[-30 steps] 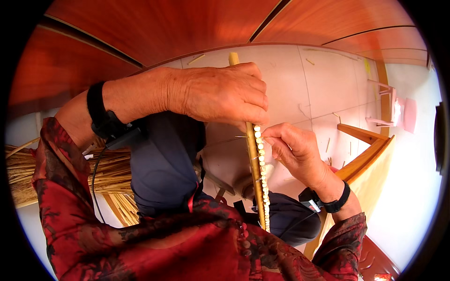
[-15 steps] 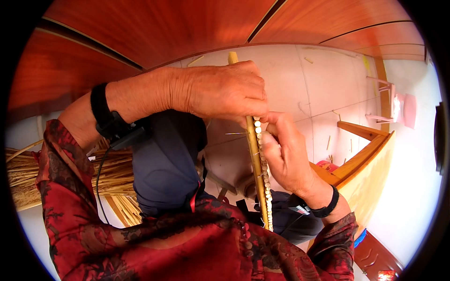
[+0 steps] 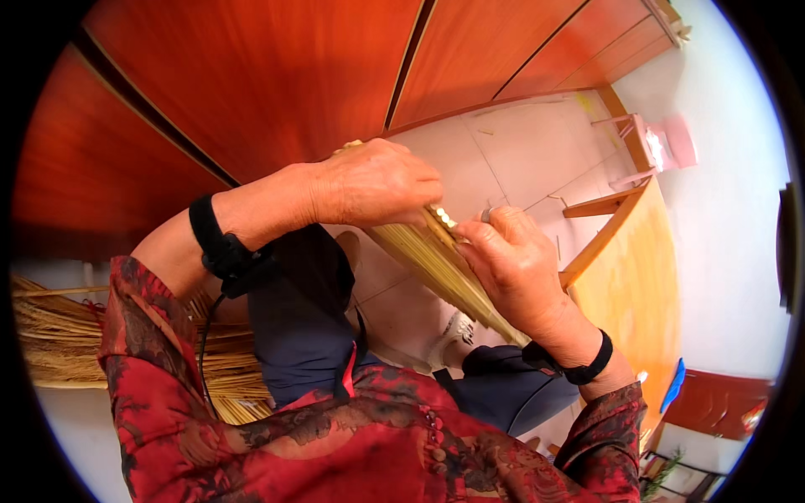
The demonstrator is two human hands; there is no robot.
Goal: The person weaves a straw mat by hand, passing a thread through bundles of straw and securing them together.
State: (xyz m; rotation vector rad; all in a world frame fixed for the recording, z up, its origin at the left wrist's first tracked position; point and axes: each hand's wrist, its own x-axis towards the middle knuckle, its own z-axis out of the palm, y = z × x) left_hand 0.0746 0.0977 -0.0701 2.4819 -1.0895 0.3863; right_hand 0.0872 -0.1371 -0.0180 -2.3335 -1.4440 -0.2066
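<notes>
Row of stalks: a flat panel of yellowish stalks [image 3: 428, 261] is held in front of the person, above the knees, slanting from upper left to lower right; its lower end reaches just beside the right wrist.
Cut ends: a short line of pale round ends [image 3: 445, 217] shows in the gap between the two hands.
Left hand: the left hand [image 3: 377, 183] is closed over the upper part of the panel, knuckles up; a bit of stalk protrudes beyond it.
Right hand: the right hand [image 3: 516, 256] grips the panel's near edge between thumb and bent fingers; a ring [image 3: 486, 215] is worn on one finger.
Wrists: a black strap on each, the left [image 3: 220, 243] carrying a small dark unit.
Straw: a loose heap of long dry stalks [image 3: 59, 331] lies at the person's left.
Furniture: a light wooden table [image 3: 629, 277] stands at right, a pink chair [image 3: 671, 142] beyond it; reddish cabinet doors [image 3: 268, 75] line the far side.
Floor: pale tiles [image 3: 537, 155].
</notes>
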